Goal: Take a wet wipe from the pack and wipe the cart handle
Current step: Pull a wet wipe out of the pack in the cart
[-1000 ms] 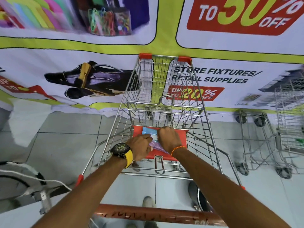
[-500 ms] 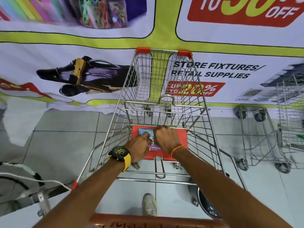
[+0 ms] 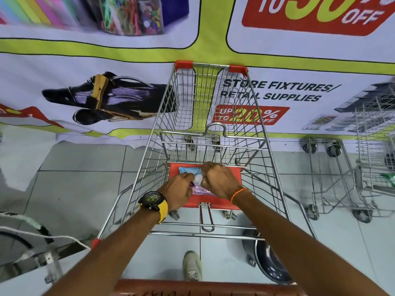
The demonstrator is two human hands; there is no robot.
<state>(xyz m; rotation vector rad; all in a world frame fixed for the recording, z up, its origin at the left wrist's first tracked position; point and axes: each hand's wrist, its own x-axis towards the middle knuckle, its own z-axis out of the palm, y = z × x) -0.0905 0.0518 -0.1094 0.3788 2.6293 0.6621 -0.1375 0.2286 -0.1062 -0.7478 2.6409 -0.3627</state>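
Note:
A wet wipe pack [image 3: 189, 170], light blue and pink, lies on the red child-seat flap [image 3: 239, 175] of a wire shopping cart [image 3: 213, 116]. My left hand [image 3: 177, 192], with a black and yellow watch at the wrist, rests on the pack's left side with the fingers curled on it. My right hand [image 3: 220, 180] is closed at the pack's top, pinching something white between the two hands; most of the pack is hidden under them. The cart's red-brown handle [image 3: 203, 288] runs along the bottom edge, below my forearms.
A printed sale banner [image 3: 277, 90] hangs right behind the cart's front. Other empty wire carts [image 3: 346, 174] stand at the right. A dark round pan [image 3: 270, 261] lies on the tiled floor under the cart. Cables and a metal stand [image 3: 42, 253] are at the lower left. A shoe [image 3: 192, 265] shows below.
The view has tilted a little and the cart handle has slid lower in frame. Both hands stay on the pack; the right hand's fingers have closed tighter at its top, with white showing between the hands.

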